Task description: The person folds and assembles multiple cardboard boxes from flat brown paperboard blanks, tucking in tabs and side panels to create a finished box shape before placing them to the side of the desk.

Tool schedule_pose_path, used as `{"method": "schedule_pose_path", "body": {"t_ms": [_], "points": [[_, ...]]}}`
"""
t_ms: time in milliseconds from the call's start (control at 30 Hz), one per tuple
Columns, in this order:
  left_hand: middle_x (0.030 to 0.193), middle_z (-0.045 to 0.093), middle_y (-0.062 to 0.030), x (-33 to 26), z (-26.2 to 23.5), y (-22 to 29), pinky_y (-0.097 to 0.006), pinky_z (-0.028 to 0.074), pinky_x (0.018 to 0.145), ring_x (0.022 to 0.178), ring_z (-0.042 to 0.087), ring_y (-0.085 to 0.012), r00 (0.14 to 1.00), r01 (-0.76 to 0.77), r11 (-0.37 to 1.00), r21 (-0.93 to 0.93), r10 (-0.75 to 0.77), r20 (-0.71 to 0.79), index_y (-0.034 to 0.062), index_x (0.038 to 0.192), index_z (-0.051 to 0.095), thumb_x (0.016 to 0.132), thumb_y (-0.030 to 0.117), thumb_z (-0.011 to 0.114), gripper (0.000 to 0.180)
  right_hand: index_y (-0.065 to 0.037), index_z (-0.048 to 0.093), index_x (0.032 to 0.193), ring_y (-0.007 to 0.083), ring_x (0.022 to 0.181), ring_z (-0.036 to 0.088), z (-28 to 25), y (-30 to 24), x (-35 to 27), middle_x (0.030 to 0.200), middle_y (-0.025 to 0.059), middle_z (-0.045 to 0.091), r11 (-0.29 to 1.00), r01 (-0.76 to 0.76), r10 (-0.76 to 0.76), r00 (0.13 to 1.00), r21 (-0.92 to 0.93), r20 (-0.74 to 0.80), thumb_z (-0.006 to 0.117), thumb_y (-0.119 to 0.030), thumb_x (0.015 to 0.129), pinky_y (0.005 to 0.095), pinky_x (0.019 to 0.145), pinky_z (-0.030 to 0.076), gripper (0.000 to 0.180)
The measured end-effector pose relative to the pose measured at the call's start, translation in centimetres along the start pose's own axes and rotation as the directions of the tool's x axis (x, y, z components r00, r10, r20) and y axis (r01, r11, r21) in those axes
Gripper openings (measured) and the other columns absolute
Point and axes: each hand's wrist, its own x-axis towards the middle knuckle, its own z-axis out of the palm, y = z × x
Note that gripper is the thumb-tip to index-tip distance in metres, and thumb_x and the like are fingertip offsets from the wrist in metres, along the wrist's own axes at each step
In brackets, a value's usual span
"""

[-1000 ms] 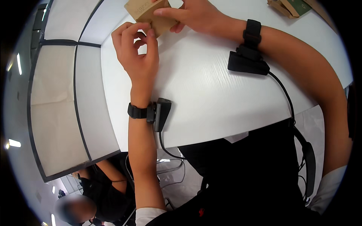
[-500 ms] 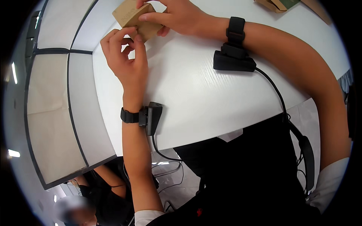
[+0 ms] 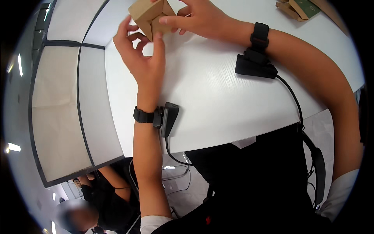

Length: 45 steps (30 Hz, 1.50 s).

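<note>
Box: I see a small brown cardboard box [image 3: 150,17] at the top of the view, lifted a little above the white surface [image 3: 218,101], between both hands.
Left hand: my left hand [image 3: 142,58] is under the box, thumb and fingertips touching its lower flap, fingers curled but not fully closed.
Right hand: my right hand [image 3: 200,19] grips the box from the right side, thumb pressing on the front face.
Wrists: each wrist carries a black strap with a black device [image 3: 169,119] and a cable.
Far corner: more cardboard pieces [image 3: 298,8] lie at the top right, well apart from the hands.
</note>
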Motion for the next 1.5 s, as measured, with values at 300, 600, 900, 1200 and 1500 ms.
{"method": "schedule_pose_path", "body": {"t_ms": [300, 600, 900, 1200, 1500], "points": [[0.119, 0.050, -0.0085, 0.5, -0.8, -1.1, -0.029, 0.055, 0.073, 0.094, 0.054, -0.0180, 0.994, -0.099, 0.960, 0.262, 0.085, 0.067, 0.0055, 0.135, 0.056, 0.073, 0.007, 0.088, 0.070, -0.005, 0.034, 0.155, 0.0350, 0.134, 0.049, -0.4, -0.4, -0.1, 0.149, 0.0222, 0.041, 0.947, 0.168, -0.140, 0.983, -0.272, 0.119, 0.060, 0.010, 0.084, 0.0371, 0.098, 0.053, 0.077], [0.113, 0.053, -0.0072, 0.5, -1.1, -0.9, -0.030, 0.056, 0.075, 0.097, 0.056, -0.0185, 0.997, -0.073, 0.947, 0.313, 0.077, -0.002, 0.0048, 0.128, 0.058, 0.067, 0.017, 0.096, 0.073, -0.021, 0.046, 0.152, 0.0316, 0.128, 0.057, 0.5, 1.8, -0.6, 0.144, 0.0105, 0.053, 0.901, 0.286, -0.263, 0.958, -0.328, 0.112, 0.058, 0.009, 0.088, 0.0400, 0.105, 0.055, 0.071], [0.121, 0.052, -0.0094, 0.4, -0.7, -0.3, -0.032, 0.060, 0.079, 0.107, 0.058, -0.0185, 0.998, 0.060, 0.998, 0.027, -0.060, 0.008, 0.0062, 0.128, 0.063, 0.094, 0.017, 0.074, 0.037, -0.010, 0.039, 0.153, 0.0361, 0.135, 0.049, 0.3, 1.7, -0.6, 0.146, 0.0184, 0.048, 0.919, 0.305, -0.284, 0.952, -0.250, 0.116, 0.059, 0.008, 0.084, 0.0416, 0.107, 0.050, 0.074], [0.120, 0.061, -0.0104, 0.2, -0.6, -0.4, -0.027, 0.060, 0.074, 0.104, 0.061, -0.0161, 0.994, 0.096, 0.989, 0.111, -0.089, -0.068, -0.0004, 0.115, 0.062, 0.098, 0.014, 0.072, 0.024, -0.017, 0.049, 0.149, 0.0324, 0.126, 0.060, 0.7, 2.3, -0.5, 0.142, 0.0121, 0.057, 0.886, 0.296, -0.273, 0.955, -0.356, 0.113, 0.055, 0.006, 0.082, 0.0405, 0.100, 0.059, 0.071], [0.128, 0.057, -0.0101, 0.5, -0.9, -0.8, -0.032, 0.061, 0.081, 0.108, 0.060, -0.0193, 0.999, 0.014, 1.000, 0.007, -0.013, -0.039, 0.0058, 0.131, 0.063, 0.090, 0.011, 0.076, 0.043, -0.003, 0.036, 0.155, 0.0372, 0.139, 0.044, 0.0, -0.5, -0.3, 0.147, 0.0252, 0.045, 0.944, 0.198, -0.166, 0.976, -0.264, 0.140, 0.059, 0.006, 0.087, 0.0415, 0.110, 0.045, 0.072]]}}
